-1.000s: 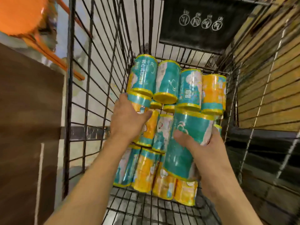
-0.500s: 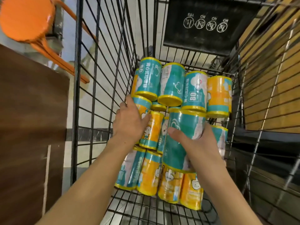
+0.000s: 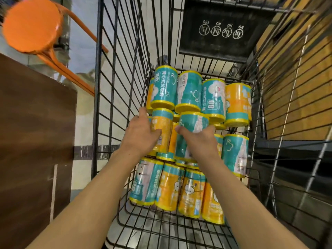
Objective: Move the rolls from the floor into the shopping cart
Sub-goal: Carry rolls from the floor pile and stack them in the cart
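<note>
Both my arms reach down into the black wire shopping cart (image 3: 124,72). Several teal and yellow rolls lie stacked against its far end in three rows. My left hand (image 3: 142,133) grips a yellow roll (image 3: 161,130) in the middle row, at the left. My right hand (image 3: 199,141) grips a teal roll (image 3: 192,126) beside it and holds it on top of the middle row. The back row (image 3: 197,94) leans on the cart's end wall. The front row (image 3: 172,187) lies on the wire floor nearest me.
An orange stool (image 3: 30,26) stands outside the cart at the upper left. A brown wooden panel (image 3: 32,141) is at the left. A black placard (image 3: 222,27) with white icons hangs on the cart's far end. Wooden slats (image 3: 296,87) line the right.
Both hands have pushed farther into the cart with their rolls. The teal roll in my right hand now sits deeper, against the back row.
</note>
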The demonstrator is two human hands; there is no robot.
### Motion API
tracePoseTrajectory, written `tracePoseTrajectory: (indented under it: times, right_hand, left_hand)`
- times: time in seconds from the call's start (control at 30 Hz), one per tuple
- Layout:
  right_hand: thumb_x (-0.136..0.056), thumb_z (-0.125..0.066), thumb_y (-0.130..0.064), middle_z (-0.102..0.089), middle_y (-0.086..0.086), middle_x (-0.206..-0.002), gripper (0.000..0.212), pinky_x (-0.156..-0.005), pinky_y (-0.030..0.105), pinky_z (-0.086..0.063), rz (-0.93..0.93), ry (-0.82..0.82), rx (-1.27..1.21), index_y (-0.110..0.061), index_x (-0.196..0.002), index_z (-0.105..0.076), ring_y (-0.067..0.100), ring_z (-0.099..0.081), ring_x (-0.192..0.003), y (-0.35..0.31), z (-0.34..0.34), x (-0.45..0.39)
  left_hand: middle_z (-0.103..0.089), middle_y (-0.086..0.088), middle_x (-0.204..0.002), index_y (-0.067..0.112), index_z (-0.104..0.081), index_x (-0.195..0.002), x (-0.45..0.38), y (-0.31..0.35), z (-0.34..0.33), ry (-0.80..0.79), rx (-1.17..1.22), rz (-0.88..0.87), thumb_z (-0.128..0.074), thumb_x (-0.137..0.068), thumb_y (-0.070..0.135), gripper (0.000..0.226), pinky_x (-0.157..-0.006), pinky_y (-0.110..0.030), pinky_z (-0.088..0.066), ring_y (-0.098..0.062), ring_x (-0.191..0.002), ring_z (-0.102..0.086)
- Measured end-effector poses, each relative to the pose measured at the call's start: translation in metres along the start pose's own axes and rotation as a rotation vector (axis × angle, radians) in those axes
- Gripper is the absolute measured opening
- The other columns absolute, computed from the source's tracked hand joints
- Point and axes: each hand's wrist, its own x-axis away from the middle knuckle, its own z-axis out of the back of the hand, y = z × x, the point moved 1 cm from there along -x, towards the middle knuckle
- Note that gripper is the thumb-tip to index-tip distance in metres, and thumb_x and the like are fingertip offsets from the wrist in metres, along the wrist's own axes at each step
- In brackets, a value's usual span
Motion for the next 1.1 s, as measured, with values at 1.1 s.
tracePoseTrajectory:
  times: [1.1]
  right_hand:
    - [-0.095, -0.056, -0.048, -0.057, 0.014, -0.13, 0.052, -0.098, 0.048, -0.05, 0.559, 0.134, 1.117, -0.014, -0.135, -0.048, 0.037, -0.056, -0.122, -0.032, 0.25, 0.271]
  left_hand:
    - [-0.051, -0.005, -0.142, 0.021, -0.032, -0.147, 0.242, 0.172, 0.115, -0.064, -0.732, -0.641, -0.054, -0.095, 0.035, 0.058, -0.1, -0.048, -0.049, -0.031, -0.13, -0.052]
